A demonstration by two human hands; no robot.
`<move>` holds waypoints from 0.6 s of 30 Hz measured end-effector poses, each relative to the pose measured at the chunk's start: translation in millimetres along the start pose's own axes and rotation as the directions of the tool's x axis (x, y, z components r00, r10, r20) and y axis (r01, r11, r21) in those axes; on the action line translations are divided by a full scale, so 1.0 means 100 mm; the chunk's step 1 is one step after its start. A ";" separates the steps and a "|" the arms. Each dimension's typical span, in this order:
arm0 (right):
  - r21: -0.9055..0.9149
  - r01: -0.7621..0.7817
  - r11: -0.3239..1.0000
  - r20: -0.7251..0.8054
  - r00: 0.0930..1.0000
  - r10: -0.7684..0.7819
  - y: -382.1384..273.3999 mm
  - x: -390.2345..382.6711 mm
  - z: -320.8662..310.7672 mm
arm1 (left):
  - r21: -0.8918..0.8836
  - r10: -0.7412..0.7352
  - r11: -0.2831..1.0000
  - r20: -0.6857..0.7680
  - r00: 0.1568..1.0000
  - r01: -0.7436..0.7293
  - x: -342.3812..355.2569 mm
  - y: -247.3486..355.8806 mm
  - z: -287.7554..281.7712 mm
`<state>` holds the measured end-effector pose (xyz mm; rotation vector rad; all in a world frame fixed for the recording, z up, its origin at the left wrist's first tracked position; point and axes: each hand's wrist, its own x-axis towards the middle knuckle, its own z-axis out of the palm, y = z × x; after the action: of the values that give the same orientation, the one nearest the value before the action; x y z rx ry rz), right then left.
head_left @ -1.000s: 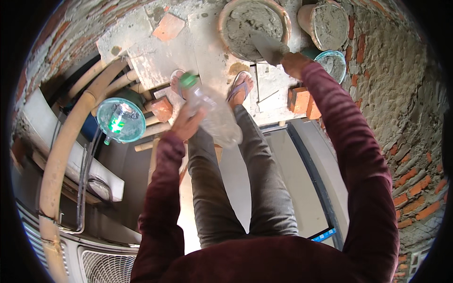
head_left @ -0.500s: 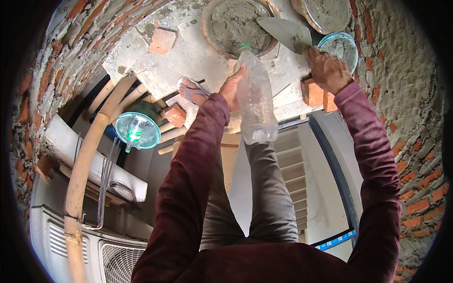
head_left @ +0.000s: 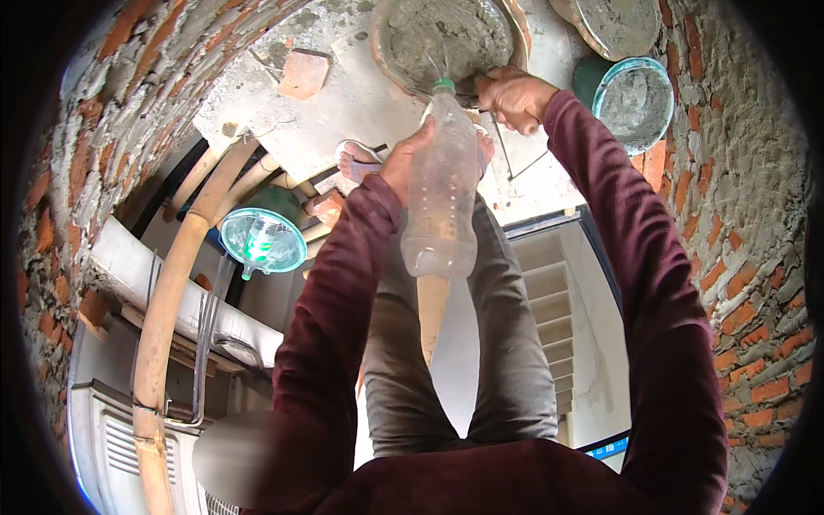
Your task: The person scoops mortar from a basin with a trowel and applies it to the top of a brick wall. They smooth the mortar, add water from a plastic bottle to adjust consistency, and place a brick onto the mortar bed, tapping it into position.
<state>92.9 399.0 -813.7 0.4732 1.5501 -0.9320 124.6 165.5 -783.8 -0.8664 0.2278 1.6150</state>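
My left hand (head_left: 403, 159) grips a large clear plastic bottle (head_left: 441, 206) with a green top (head_left: 443, 85), tilted toward the round basin of wet grey mortar (head_left: 403, 47). Thin streams of liquid come out of the bottle top into the mortar. My right hand (head_left: 515, 99) is closed on a trowel handle at the basin's near rim; most of the trowel is hidden by hand and bottle. My sandalled feet (head_left: 354, 159) stand on pale boards behind the bottle.
Beside the basin stand another mortar container (head_left: 601, 26) and a teal bucket (head_left: 633, 110). Bamboo poles (head_left: 202, 219), a teal bucket holding a bottle (head_left: 263, 225) and an outdoor air-conditioner unit (head_left: 124, 438) are left. Brick walls (head_left: 738, 275) flank me. An opening (head_left: 554, 300) shows stairs below.
My left hand has raised the bottle toward the basin, and liquid now streams from its top. My right hand has moved left and down into the basin's near side with the trowel.
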 end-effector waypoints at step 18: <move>0.402 0.252 0.880 -0.304 0.944 -0.131 0.53 -0.81 0.21 | 0.296 0.133 0.954 -0.272 0.953 -0.049 -0.09 0.31 0.11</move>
<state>162.3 431.0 -751.2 0.8009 1.6521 -1.4347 91.6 157.1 -779.9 -0.8723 0.7023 1.4883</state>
